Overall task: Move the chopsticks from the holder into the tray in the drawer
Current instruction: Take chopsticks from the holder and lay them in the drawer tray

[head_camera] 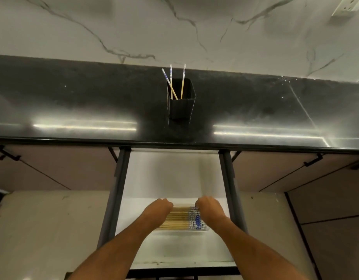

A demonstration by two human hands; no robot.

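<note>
Both hands, left hand (161, 208) and right hand (207, 207), reach low-centre over the tray (202, 231) of chopsticks (179, 219) in the drawer (174, 174); grips cannot be told. Three chopsticks in the holder (181, 102) stand upper centre.

Both hands (160, 209) (208, 207) low, fingers hidden

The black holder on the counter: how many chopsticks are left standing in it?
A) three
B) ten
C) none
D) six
A: three chopsticks poke out of the black holder, while the rest lie in the tray in the drawer.
</note>
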